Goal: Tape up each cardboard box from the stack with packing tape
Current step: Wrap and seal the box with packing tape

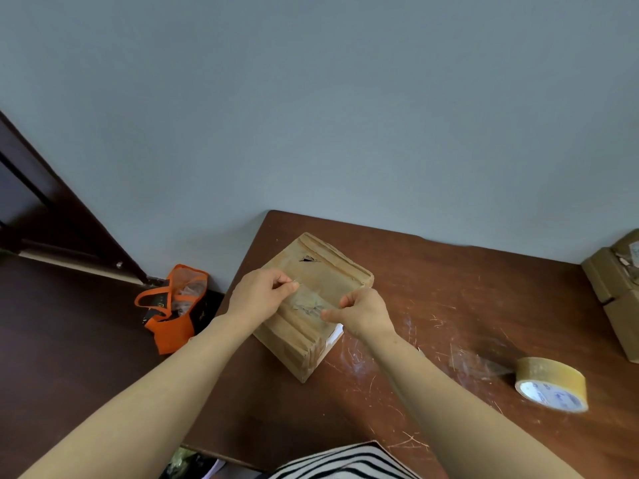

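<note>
A worn brown cardboard box point(321, 271) lies on the brown table point(432, 288) near its left edge, with a small tear in its top. Over the box I stretch a clear strip of tape point(309, 300). My left hand point(261, 293) pinches the strip's left end and my right hand point(363, 311) pinches its right end, just above the box's top face. A roll of tan packing tape point(553, 383) lies on its side at the right of the table, with a loose clear tail trailing to its left.
More cardboard boxes point(615, 288) stand at the table's right edge. An orange bag point(173, 305) sits on the dark floor left of the table, beside a dark wooden frame point(62, 219). The grey wall runs behind the table. Scratches mark the tabletop.
</note>
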The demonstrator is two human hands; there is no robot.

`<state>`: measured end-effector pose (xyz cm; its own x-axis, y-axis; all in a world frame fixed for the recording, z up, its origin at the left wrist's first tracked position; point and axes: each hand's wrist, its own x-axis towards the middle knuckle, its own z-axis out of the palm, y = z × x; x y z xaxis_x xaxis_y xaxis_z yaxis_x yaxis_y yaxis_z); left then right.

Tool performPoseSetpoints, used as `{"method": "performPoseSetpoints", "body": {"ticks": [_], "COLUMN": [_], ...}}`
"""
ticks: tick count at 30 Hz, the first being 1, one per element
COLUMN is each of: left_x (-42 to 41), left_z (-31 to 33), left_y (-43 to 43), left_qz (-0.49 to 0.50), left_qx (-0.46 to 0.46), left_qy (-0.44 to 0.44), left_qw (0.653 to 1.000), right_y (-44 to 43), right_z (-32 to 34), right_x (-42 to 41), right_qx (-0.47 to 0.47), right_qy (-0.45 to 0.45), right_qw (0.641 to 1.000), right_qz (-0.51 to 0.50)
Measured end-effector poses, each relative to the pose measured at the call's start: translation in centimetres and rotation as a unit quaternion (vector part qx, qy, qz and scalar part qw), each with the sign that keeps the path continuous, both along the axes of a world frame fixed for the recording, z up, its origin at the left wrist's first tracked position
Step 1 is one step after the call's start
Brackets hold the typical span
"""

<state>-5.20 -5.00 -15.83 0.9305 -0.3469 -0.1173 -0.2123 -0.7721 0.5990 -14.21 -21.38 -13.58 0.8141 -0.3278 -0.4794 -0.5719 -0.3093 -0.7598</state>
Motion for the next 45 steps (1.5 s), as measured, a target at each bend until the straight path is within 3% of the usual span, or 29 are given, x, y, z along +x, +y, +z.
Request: {"method": "performPoseSetpoints", "body": {"ticks": [7, 16, 20, 29, 32, 35, 37, 39, 41, 45], "left_x": [-0.1, -0.7, -0.6, -0.7, -0.9, -1.9, -3.6, -5.8, -7.0, -7.5], "left_z": [-0.3, 0.0, 0.0, -1.4, -1.3, -0.8, -0.3, -0.3, -1.2, -2.2], "left_y": [0.0, -0.1, -0.2, 0.1, 0.1, -0.1, -1.6, -3.9, -5.0, -5.5], "left_qz": [0.005, 0.008, 0.013, 0.016, -0.012, -0.018, -0.071, -0.110, -0.131, -0.129], "left_qx": [0.003, 0.012, 0.015, 0.004, 0.042, 0.075, 0.073, 0.108, 0.201, 0.297], "left_qy": [-0.025, -0.055, -0.048, -0.086, -0.105, -0.206, -0.269, -0.216, -0.138, -0.148], "left_qw": [1.000, 0.998, 0.999, 0.996, 0.994, 0.975, 0.958, 0.964, 0.961, 0.934], "right_y": [0.2, 0.8, 0.3, -2.2, -2.7, -2.8, -2.9, -3.2, -3.3, -3.5], "right_z": [0.1, -0.6, -0.5, -1.8, -2.5, -1.5, -0.9, -1.6, -2.8, -3.6], "right_x": [0.5, 1.1, 1.5, -1.4, -2.2, -1.5, -0.4, 1.2, 1.9, 1.7], "right_qx": [-0.054, -0.189, -0.159, 0.030, 0.065, -0.086, -0.154, -0.222, -0.300, -0.340], "right_qy": [0.020, 0.058, 0.070, 0.094, 0.007, -0.144, -0.219, -0.219, -0.162, -0.126], "right_qw": [0.998, 0.977, 0.981, 0.994, 0.997, 0.985, 0.963, 0.939, 0.909, 0.892], "right_qz": [0.022, 0.077, 0.088, 0.048, -0.031, -0.049, 0.024, 0.144, 0.239, 0.268]}}
